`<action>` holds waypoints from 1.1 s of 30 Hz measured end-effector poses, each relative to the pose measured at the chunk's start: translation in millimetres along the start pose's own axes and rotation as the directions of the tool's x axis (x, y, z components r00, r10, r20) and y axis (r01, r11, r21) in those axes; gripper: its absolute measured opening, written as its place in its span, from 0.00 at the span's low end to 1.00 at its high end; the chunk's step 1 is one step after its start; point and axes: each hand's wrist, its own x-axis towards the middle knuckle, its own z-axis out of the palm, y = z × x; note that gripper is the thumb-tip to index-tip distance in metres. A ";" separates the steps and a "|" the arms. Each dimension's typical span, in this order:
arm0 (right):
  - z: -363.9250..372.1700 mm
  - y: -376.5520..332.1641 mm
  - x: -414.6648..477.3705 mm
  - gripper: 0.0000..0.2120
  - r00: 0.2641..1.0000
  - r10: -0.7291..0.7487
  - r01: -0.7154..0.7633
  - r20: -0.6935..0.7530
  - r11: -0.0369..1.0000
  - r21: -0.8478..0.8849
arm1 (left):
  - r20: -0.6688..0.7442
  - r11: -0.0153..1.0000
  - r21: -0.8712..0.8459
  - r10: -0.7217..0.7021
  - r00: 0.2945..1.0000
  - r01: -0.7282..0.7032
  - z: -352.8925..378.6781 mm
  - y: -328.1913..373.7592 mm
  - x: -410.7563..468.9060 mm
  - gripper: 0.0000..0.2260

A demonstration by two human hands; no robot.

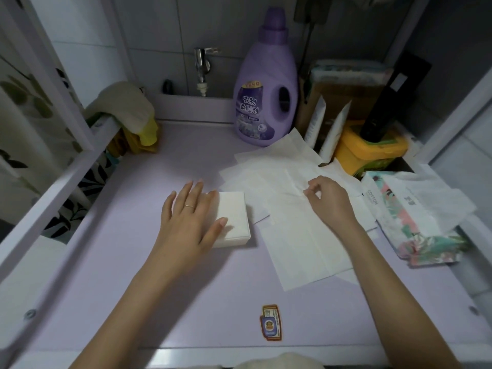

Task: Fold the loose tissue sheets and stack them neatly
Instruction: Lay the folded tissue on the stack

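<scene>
A neat stack of folded white tissues [235, 217] lies on the lilac surface [159, 275] at the centre. My left hand [190, 217] rests flat on the stack's left half, fingers straight. To the right, several loose white tissue sheets [300, 235] lie spread and overlapping. My right hand [328, 201] sits on the loose sheets with curled fingers, pinching the top sheet near its far edge.
A purple softener bottle [266, 86] stands at the back. A yellow tub [370, 150] and cardboard box [343, 99] crowd the back right. A floral tissue pack [415, 219] lies at the right edge. Cloths [127, 110] hang at the back left. A sticker [271, 326] marks the front.
</scene>
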 end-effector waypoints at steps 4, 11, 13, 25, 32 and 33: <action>-7.0 -4.5 -1.2 0.04 0.996 0.064 -0.046 -0.063 0.965 0.258 | -0.139 0.997 -0.066 0.020 0.990 -0.029 0.7 0.4 -0.6 0.27; -51.0 -65.7 -10.3 0.10 0.970 0.234 -0.139 0.059 0.341 0.930 | -0.230 0.901 -0.414 0.033 0.973 -0.128 -6.7 13.1 3.0 0.20; -56.6 -86.3 -19.4 0.10 0.963 0.176 -0.224 0.205 0.096 0.970 | -0.184 0.791 -0.598 0.020 0.983 -0.128 -13.7 23.5 3.0 0.24; -62.8 -133.7 -49.7 0.19 0.897 -0.014 -0.416 0.442 0.310 0.855 | -0.418 0.640 -0.722 -0.102 0.903 -0.262 -35.0 57.1 5.0 0.15; -55.3 -120.1 -54.6 0.12 0.923 -0.369 0.154 0.114 0.623 0.767 | -0.452 0.685 -0.700 -0.204 0.868 -0.203 -39.5 46.2 3.4 0.09; -54.0 -120.6 -54.8 0.11 0.917 -0.389 0.213 0.085 0.660 0.721 | -0.452 0.688 -0.697 -0.204 0.868 -0.201 -39.5 44.7 3.4 0.09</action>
